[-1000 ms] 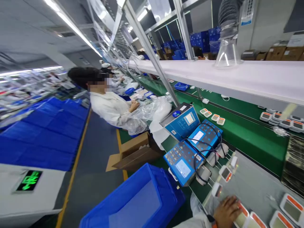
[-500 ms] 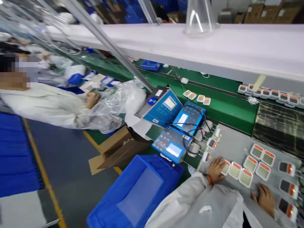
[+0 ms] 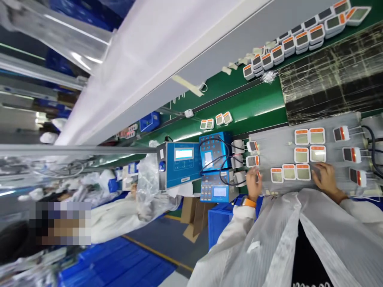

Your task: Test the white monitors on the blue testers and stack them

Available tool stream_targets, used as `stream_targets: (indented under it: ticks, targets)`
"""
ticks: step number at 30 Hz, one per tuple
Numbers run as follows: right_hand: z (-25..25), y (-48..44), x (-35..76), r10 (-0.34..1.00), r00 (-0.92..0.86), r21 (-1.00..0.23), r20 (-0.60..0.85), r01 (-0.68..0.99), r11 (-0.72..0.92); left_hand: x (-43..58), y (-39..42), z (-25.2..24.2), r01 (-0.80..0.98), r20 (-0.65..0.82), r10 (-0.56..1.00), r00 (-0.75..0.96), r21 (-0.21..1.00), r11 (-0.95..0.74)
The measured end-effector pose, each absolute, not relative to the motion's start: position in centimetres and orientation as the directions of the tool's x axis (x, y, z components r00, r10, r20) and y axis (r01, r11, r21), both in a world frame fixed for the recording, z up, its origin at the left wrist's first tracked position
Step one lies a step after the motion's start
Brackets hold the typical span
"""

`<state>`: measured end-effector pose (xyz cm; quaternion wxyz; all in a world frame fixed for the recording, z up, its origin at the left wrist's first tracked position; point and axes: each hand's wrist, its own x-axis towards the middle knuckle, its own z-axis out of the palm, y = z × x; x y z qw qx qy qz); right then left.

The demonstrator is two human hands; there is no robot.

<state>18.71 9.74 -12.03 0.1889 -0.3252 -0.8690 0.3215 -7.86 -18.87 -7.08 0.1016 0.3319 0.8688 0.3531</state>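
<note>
My left hand is at the lowest probe position on the left of the grey mat, its fingers closed around a small white device with an orange band, mostly hidden by them. Above it, two similar devices sit on metal prongs. My right hand rests on the mat, thumb and fingers apart, beside the rightmost of three white-framed display units lying in a row. Two more pairs of these units lie behind that row. On the right side, three devices with red lights are mounted on prongs.
Blue testers with black cables stand left of the mat. A green conveyor runs behind, bearing stacked display units. A white shelf hangs above. A blue bin and a cardboard box stand lower left, near a co-worker's sleeve.
The view has swung right and tilted. My left hand has left the row's leftmost display unit for the lowest device on the left prongs. My right hand is now closer to the row's right end.
</note>
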Motion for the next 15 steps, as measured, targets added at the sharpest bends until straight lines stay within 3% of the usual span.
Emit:
stream_targets:
  ticks: [2,4,8,11,15]
  targets:
    - [-11.4,8.7,13.3,0.645,-0.758,-0.781,0.098,0.343,0.522,-12.4,-18.2,-5.6,0.412,0.099,0.468,-0.878,0.655,0.633]
    - [-10.7,7.5,6.9,0.551,-0.834,-0.852,0.003,0.287,0.438,-16.6,-16.3,-4.9,0.329,0.033,0.403,-0.915,0.64,0.694]
    - [-9.7,5.4,-5.2,0.333,-0.916,-0.912,-0.226,0.319,0.258,-21.4,-11.8,-5.6,0.27,-0.23,0.462,-0.857,0.563,0.781]
    - [-9.6,4.8,-11.0,0.284,-0.929,-0.909,-0.235,0.314,0.274,-22.5,-10.7,-6.6,0.202,-0.35,0.462,-0.815,0.576,0.792]
    - [-10.0,4.9,-13.5,0.196,-0.948,-0.887,-0.25,0.305,0.346,-23.6,-12.8,-7.1,0.122,-0.39,0.503,-0.772,0.685,0.719]
